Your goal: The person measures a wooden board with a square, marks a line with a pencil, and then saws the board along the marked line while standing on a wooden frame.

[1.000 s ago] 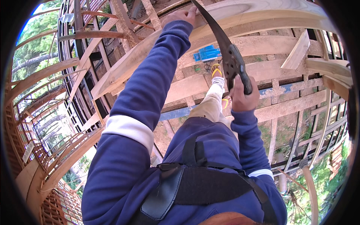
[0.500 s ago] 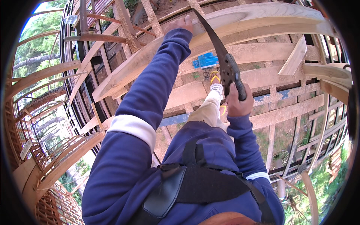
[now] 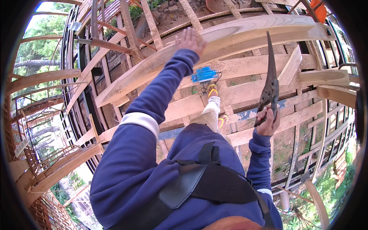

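My right hand (image 3: 268,122) grips the dark handle of a hand saw (image 3: 270,78). Its tapering blade points away from me, apart from the wood, with teeth along the left edge. My left hand (image 3: 191,41), fingers stretched out, is at the long, curved wooden beam (image 3: 245,37); whether the palm presses on it I cannot tell. That beam runs across in front of me, from the lower left to the upper right. A blue power tool (image 3: 204,74), perhaps an electric planer, rests on the boards just beyond my sandalled foot.
Sawdust-covered planks (image 3: 245,88) form a slatted platform with gaps showing ground below. A short board (image 3: 291,65) leans at the right, near stacked timber ends (image 3: 337,94). Upright posts and rods (image 3: 132,30) stand at the far left. Something orange (image 3: 319,10) hangs at the far right.
The saw has swung away from the beam to the right and now points nearly straight ahead. My left hand's fingers have spread out flat. The view has shifted slightly.
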The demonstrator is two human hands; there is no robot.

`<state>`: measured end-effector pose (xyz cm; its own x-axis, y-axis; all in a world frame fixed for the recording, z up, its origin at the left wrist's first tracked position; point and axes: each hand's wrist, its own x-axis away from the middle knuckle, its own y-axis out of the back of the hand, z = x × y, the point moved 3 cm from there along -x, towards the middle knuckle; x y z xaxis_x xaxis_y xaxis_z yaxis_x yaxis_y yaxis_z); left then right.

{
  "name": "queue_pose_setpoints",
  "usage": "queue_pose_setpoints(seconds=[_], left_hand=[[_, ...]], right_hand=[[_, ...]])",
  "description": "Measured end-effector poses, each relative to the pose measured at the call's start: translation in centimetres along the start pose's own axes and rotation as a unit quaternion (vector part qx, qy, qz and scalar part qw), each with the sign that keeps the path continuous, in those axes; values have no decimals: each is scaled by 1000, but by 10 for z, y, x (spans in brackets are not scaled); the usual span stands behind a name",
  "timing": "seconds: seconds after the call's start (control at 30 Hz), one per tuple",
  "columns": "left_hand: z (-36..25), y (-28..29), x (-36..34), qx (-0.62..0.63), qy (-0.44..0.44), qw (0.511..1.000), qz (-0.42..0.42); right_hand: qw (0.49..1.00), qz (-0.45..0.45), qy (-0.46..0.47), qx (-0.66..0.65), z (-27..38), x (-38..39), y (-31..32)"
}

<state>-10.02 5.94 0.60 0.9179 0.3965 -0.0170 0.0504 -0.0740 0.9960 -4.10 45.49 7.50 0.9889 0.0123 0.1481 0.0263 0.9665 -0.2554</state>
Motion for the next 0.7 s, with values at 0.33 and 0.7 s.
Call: queue_pose_setpoints(seconds=[0.33,0.7], left_hand=[[-36,39,111,293,-117,948,-41],[99,41,53,1,111,992,67]], right_hand=[[983,103,-26,150,6,-14,-48],[979,173,-94,48,-52,-40,-147]])
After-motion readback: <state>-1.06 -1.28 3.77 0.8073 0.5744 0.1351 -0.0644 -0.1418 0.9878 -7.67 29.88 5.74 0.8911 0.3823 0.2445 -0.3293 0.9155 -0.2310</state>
